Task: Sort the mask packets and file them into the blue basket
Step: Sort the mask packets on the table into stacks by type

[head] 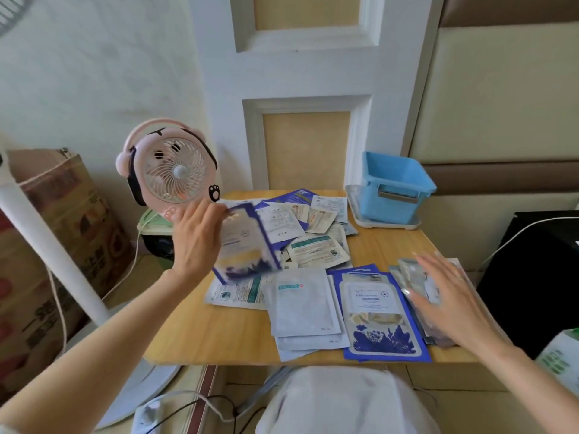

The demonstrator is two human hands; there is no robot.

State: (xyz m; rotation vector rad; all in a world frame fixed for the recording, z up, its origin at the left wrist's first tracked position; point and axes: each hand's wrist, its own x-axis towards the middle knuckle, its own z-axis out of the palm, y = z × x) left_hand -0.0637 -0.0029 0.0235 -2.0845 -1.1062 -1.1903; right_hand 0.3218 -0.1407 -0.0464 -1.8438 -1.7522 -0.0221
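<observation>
Mask packets (316,249) cover much of the wooden desk (219,333), all of them lying outside the blue basket (394,186). Nearest the person, well in front of the basket and to its left, sorted stacks lie side by side. These are a blue flower-printed stack (382,311), a plain white stack (302,303) touching its left side, and teal-striped packets (238,291) further left again. Straight in front of the basket, the right hand (451,296) hangs over a grey stack (407,270) with its fingers straight and spread; blur hides whether it touches the stack. Far to the basket's left, the left hand (195,236) is raised above the desk. It pinches a blue-edged packet (247,242) by its upper end between thumb and fingers, and the packet hangs tilted and blurred. Beyond that packet, just left of the basket, a loose heap (300,214) of overlapping packets lies unsorted. The basket itself stands on a white tray (385,226) at the far right corner of the desk. A pink fan (166,170) stands upright well to the basket's left, past the desk's far left corner.
</observation>
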